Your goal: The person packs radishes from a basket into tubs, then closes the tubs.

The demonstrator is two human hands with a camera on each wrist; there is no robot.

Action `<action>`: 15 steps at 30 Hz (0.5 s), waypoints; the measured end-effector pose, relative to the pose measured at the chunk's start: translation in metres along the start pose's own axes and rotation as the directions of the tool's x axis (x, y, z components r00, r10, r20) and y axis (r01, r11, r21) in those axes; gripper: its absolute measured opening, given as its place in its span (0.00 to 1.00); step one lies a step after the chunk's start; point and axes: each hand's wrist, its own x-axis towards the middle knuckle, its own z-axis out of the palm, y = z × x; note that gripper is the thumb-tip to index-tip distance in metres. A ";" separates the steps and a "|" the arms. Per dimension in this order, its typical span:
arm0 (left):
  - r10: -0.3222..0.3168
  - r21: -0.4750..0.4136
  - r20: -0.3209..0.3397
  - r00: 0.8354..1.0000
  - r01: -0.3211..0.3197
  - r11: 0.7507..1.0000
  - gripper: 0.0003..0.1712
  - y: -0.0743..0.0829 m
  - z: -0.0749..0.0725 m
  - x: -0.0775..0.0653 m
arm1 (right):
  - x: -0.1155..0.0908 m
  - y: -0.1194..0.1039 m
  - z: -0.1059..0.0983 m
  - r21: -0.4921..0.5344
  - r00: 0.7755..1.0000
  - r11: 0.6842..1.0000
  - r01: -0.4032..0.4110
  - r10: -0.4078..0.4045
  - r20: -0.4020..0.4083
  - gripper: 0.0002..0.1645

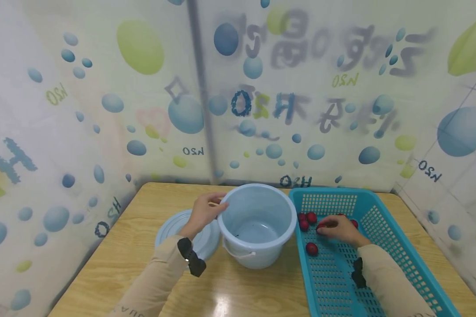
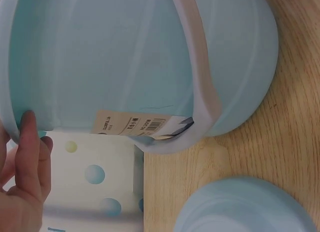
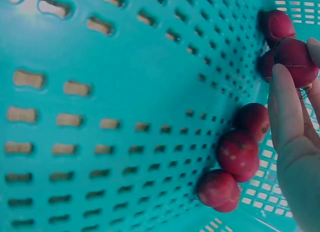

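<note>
At the rim of a light-blue plastic bucket (image 1: 258,259), my left hand (image 1: 204,211) grips with thumb and fingers. The bucket stands upright, and only a small dark speck shows inside it. Its handle (image 2: 202,72) hangs down beside a paper label (image 2: 132,123) in the left wrist view. My right hand (image 1: 343,231) is inside a turquoise basket (image 1: 329,191), pinching a round dark-red radish (image 3: 297,62) between thumb and fingers. Several more radishes (image 3: 237,154) lie along the basket's side, and a single radish (image 1: 311,248) sits nearer to me.
Left of the bucket, a round blue lid (image 1: 170,231) lies on the wooden table (image 1: 226,290), partly behind my left forearm. The basket stands close on the bucket's right. A patterned curtain (image 1: 258,149) hangs behind the table and along both sides.
</note>
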 end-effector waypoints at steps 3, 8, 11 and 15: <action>-0.003 0.001 0.000 1.000 0.003 1.000 0.20 0.000 0.000 0.000 | -0.002 -0.004 -0.004 -0.010 1.000 1.000 0.026 -0.026 0.000 0.19; -0.012 -0.010 -0.002 1.000 0.012 1.000 0.20 0.001 0.000 0.000 | -0.004 -0.014 -0.009 -0.079 0.997 0.994 0.078 -0.079 -0.007 0.20; -0.012 -0.016 -0.002 1.000 0.012 1.000 0.20 0.001 0.000 0.000 | -0.004 -0.020 -0.012 -0.101 0.994 0.989 0.106 -0.108 -0.015 0.21; -0.007 -0.018 0.005 1.000 0.007 1.000 0.20 0.001 0.000 -0.001 | -0.006 -0.028 -0.014 -0.139 0.987 0.978 0.158 -0.162 -0.019 0.22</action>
